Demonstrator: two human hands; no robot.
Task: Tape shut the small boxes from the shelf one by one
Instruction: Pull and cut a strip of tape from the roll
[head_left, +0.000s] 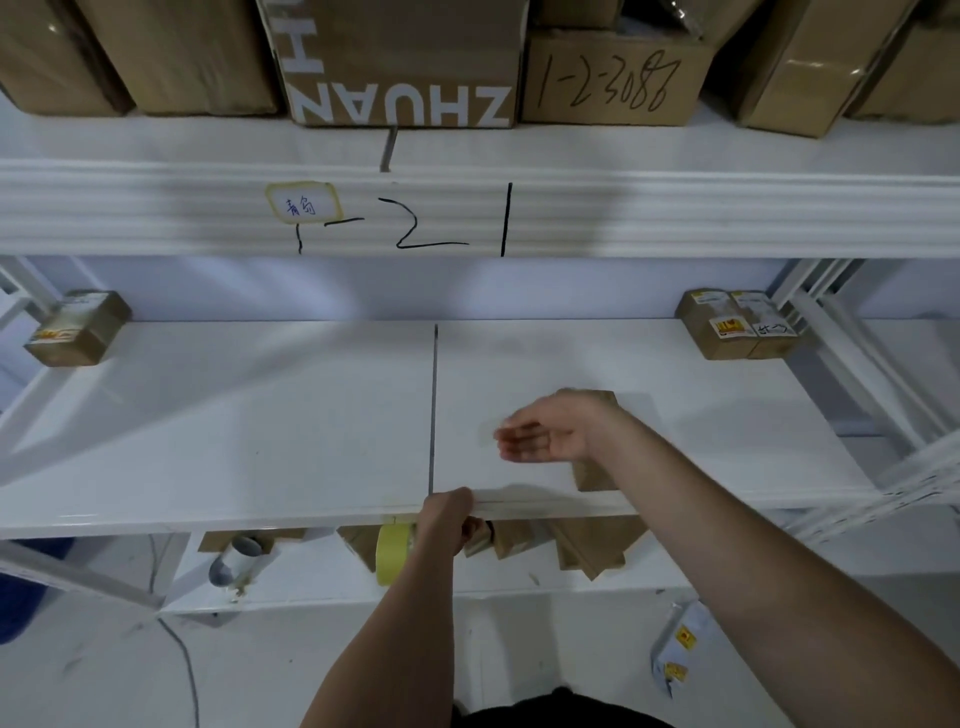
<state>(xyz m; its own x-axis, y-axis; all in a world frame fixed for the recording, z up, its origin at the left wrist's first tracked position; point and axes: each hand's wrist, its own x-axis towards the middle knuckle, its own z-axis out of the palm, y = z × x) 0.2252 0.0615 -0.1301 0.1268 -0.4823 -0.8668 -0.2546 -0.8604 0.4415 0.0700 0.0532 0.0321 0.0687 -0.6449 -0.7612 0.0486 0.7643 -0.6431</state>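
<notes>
My left hand (448, 522) grips a yellow tape roll (392, 552) just below the front edge of the white middle shelf (260, 415). Over that shelf my right hand (550, 434) hovers, blurred, palm turned up and fingers apart, holding nothing. A small brown box (592, 475) lies on the shelf right behind and under that hand, mostly hidden by the wrist. One small labelled box (78, 327) sits at the shelf's far left. Two more small boxes (737, 325) stand side by side at its far right.
Large cardboard cartons (405, 57) fill the upper shelf. On the bottom shelf lie several brown boxes (587, 545) and a grey tape roll (234, 558). A white packet (680, 649) and a cable (182, 654) lie on the floor. Shelf uprights (852, 353) stand at the right.
</notes>
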